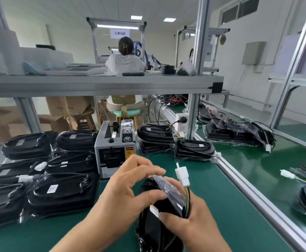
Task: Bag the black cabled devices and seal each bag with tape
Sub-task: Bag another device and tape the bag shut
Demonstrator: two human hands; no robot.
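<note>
Our right hand (190,222) is curled round the black cabled device (153,228) in its clear plastic bag (167,188), upright over the green bench mat (224,197); left hand (128,188) pinches the folded flap. We reckon that white plastic connector (182,174) sticking out could pop it open before taping.

Looks like a factory packing line: green-matted tabletop (221,206), aluminium frames (201,51), tape dispenser (115,148), rows of bagged black devices (63,193), seated worker (125,60) beyond.

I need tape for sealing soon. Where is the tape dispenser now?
In the head view, the grey tape dispenser stands at centre on the green bench, just beyond the left hand, between bagged devices on either side.
</note>
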